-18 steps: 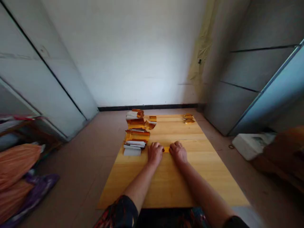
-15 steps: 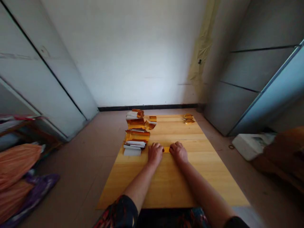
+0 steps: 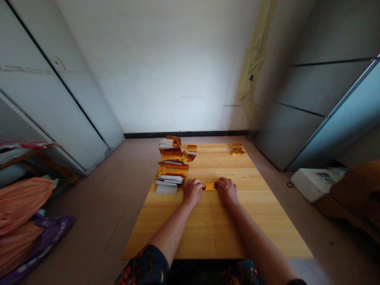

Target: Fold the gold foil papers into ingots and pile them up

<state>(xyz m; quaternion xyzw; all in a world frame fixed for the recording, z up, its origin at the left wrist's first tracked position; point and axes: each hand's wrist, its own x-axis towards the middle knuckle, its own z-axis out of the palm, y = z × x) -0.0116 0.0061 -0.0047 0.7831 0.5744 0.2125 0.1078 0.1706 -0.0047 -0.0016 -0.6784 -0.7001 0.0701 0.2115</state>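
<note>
A strip of gold foil paper [image 3: 210, 187] lies flat on the wooden table [image 3: 213, 225], its middle showing between my hands. My left hand [image 3: 192, 191] has its fingers curled down on the strip's left end. At the right end, my right hand [image 3: 227, 190] holds it the same way, fingers bent and pressed together. Both ends of the strip are hidden under the fingertips. Just left of my left hand is a stack of gold and white paper sheets [image 3: 172, 170]. Several folded gold paper pieces [image 3: 236, 149] rest at the table's far right corner.
More gold sheets [image 3: 170, 153] lie along the far left edge, beside a small curled gold piece [image 3: 189, 156]. A grey refrigerator [image 3: 297, 107] stands at the right, near a white box [image 3: 311, 182]. Orange and purple bags [image 3: 26, 213] are on the floor at left.
My hands have moved slightly apart, so more of the gold strip shows between them. The view has shifted a little.
</note>
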